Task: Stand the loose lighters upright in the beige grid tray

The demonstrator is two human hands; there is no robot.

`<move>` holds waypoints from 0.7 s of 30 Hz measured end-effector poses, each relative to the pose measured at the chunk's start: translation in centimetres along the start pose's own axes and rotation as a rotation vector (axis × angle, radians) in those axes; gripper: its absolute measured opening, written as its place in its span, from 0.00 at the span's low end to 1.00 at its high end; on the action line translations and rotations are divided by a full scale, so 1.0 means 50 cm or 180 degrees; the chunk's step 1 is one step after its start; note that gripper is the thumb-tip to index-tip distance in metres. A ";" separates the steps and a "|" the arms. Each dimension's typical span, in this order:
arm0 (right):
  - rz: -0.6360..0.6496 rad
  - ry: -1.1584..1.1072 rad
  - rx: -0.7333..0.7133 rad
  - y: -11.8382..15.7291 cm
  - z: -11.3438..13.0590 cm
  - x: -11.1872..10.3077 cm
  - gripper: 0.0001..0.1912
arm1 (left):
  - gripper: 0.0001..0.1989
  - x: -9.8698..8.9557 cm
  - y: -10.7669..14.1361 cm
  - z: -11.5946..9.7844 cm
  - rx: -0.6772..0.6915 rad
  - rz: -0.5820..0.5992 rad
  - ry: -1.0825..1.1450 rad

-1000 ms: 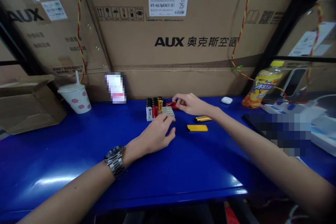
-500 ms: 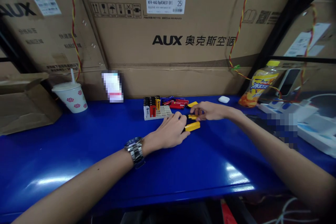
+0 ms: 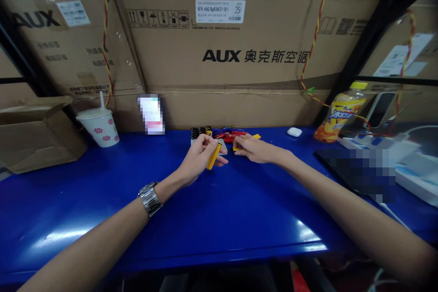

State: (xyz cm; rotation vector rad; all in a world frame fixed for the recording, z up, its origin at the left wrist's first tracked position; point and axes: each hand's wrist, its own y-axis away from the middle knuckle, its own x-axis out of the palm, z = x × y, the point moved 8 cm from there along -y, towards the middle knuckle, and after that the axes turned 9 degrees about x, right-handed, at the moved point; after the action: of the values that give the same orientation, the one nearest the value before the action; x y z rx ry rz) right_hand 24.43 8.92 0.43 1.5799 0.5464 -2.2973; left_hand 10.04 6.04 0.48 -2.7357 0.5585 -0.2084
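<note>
My left hand (image 3: 200,155) is closed on a yellow lighter (image 3: 213,157), tilted and raised just in front of the tray. Part of the pale slotted tray (image 3: 224,147) shows behind these fingers. In its left part stand several lighters with black tops (image 3: 197,132); my left hand covers their lower bodies. To the right, my right hand (image 3: 255,148) has its fingers closed round another yellow lighter (image 3: 236,149), of which only the dark end and a bit of yellow show. Red lighters (image 3: 236,136) and blue ones lie loose behind the hands, and a yellow lighter (image 3: 256,137) lies beyond my right hand.
On the blue table (image 3: 219,219), a paper cup with a straw (image 3: 99,127) and a brown paper bag (image 3: 41,137) stand left. A lit phone (image 3: 151,115) leans on the cartons. At right are a white earbud case (image 3: 294,132), a drink bottle (image 3: 338,114) and a dark flat object (image 3: 352,171).
My left hand has moved left and lifted the yellow lighter off the table to the tray's front. My right hand has moved left with its yellow lighter. The view has shifted slightly.
</note>
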 end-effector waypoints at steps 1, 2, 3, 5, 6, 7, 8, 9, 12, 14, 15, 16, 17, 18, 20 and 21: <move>-0.0126 -0.0284 -0.0003 -0.003 0.001 -0.006 0.06 | 0.12 0.002 0.002 0.000 0.0011 -0.0029 0.0086; -0.0259 -0.0672 -0.0006 -0.007 0.002 -0.014 0.07 | 0.13 0.002 0.003 -0.003 0.0065 -0.0072 0.0107; -0.0405 -0.1106 -0.0003 -0.012 0.001 -0.022 0.08 | 0.13 0.001 0.004 -0.006 0.0120 -0.0117 0.0092; -0.0720 -0.1847 -0.0006 -0.023 -0.002 -0.034 0.14 | 0.12 -0.002 0.006 -0.011 0.0152 -0.0196 0.0019; -0.0876 -0.2071 -0.0004 -0.029 -0.003 -0.037 0.17 | 0.12 -0.004 0.008 -0.011 0.0125 -0.0226 -0.0019; -0.1006 -0.2174 0.0008 -0.033 -0.003 -0.036 0.18 | 0.11 -0.006 0.009 -0.011 0.0092 -0.0247 -0.0059; -0.1095 -0.2189 0.0024 -0.036 -0.001 -0.033 0.18 | 0.12 -0.008 0.009 -0.012 0.0080 -0.0268 -0.0105; -0.1141 -0.2179 0.0038 -0.037 0.002 -0.028 0.16 | 0.12 -0.010 0.009 -0.013 0.0094 -0.0286 -0.0154; -0.0973 -0.2351 0.0088 -0.033 0.016 -0.001 0.16 | 0.17 -0.017 0.008 -0.016 0.0159 -0.0380 -0.0242; -0.0844 -0.2531 0.0110 -0.026 0.025 0.010 0.16 | 0.19 -0.022 0.007 -0.014 0.0145 -0.0449 -0.0249; -0.0841 -0.2565 0.0120 -0.021 0.029 0.011 0.16 | 0.20 -0.023 0.007 -0.013 0.0151 -0.0475 -0.0257; -0.0889 -0.2569 0.0137 -0.017 0.031 0.008 0.17 | 0.20 -0.024 0.007 -0.015 0.0182 -0.0492 -0.0273; -0.0966 -0.2578 0.0163 -0.014 0.031 0.004 0.17 | 0.19 -0.023 0.007 -0.018 0.0242 -0.0498 -0.0296; -0.1007 -0.2629 0.0205 -0.013 0.030 0.000 0.18 | 0.18 -0.022 0.008 -0.023 0.0315 -0.0498 -0.0320; -0.0946 -0.2907 0.0354 -0.014 0.022 0.002 0.23 | 0.18 -0.017 0.010 -0.031 0.0417 -0.0471 -0.0333; -0.0864 -0.3098 0.0450 -0.016 0.017 0.007 0.25 | 0.18 -0.014 0.012 -0.033 0.0415 -0.0447 -0.0306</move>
State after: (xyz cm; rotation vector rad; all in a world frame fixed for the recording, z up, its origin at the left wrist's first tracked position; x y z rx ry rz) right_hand 23.24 9.22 0.52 0.2782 0.3403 -2.9527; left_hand 8.84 5.33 1.75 -2.6427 0.3153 -0.1409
